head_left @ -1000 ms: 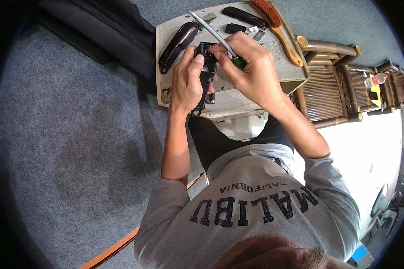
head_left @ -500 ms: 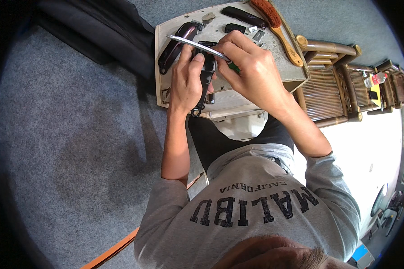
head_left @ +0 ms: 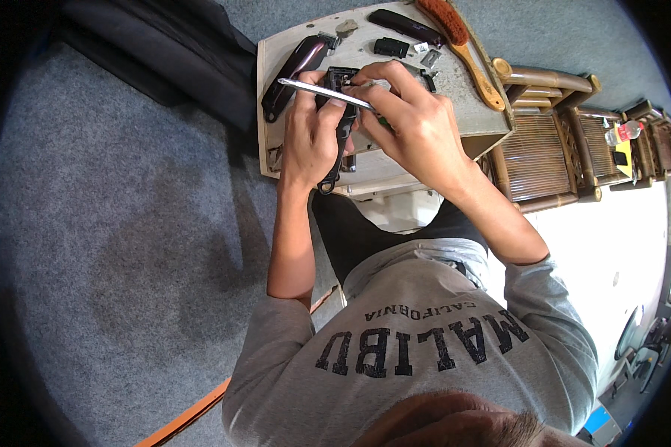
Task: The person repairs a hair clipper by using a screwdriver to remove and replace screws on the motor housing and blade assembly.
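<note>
My left hand (head_left: 313,145) grips a black hair clipper (head_left: 343,127), upright on the page, over the pale wooden table (head_left: 473,112). My right hand (head_left: 417,130) holds a screwdriver (head_left: 323,92) with a green handle mostly hidden in the palm; its metal shaft crosses the clipper, tip to the left, and my fingertips are at the clipper's top end. A purple-black clipper (head_left: 297,63) lies left of my hands. Beyond them lie a slim black clipper (head_left: 402,28), a small black part (head_left: 391,47), small metal pieces (head_left: 430,59) and a wooden-handled brush (head_left: 481,74).
Bamboo furniture (head_left: 537,160) stands to the right, with a bottle (head_left: 619,134) and yellow object (head_left: 623,156) on it. Dark fabric (head_left: 164,52) hangs at upper left over grey carpet (head_left: 112,223). An orange strip (head_left: 179,413) lies at lower left.
Over the last second the screwdriver shaft has swung down and leftward, now nearly flat across the clipper. My right fingers have shifted onto the clipper's top; my left hand still grips it.
</note>
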The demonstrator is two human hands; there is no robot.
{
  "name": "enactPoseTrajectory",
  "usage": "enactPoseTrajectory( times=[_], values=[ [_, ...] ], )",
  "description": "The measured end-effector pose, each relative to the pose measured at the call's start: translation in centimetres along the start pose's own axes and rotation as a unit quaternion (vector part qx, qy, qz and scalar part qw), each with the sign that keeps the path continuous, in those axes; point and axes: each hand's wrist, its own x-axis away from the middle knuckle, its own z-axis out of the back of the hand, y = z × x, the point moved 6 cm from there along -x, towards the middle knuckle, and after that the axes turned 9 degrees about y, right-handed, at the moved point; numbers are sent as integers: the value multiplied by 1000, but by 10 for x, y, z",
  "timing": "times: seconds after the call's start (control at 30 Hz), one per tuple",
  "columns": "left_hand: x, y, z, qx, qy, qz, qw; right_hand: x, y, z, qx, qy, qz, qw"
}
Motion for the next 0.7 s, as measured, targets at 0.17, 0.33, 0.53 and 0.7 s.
enactPoseTrajectory(
  times=[0.17, 0.33, 0.53, 0.7],
  values=[
    [-1, -1, 2, -16, 0, -13, 1000, 3, -2, 0, 1, 12, 14, 1000],
    [0, -2, 1, -3, 2, 5, 1000, 1, -4, 3, 22, 11, 43, 999],
    [1, -4, 1, -10, 0, -7, 1000, -3, -3, 5, 37, -14, 57, 998],
    [1, -6, -1, 60, 34, 29, 997, -7, 11, 5, -7, 21, 23, 1000]
  ],
)
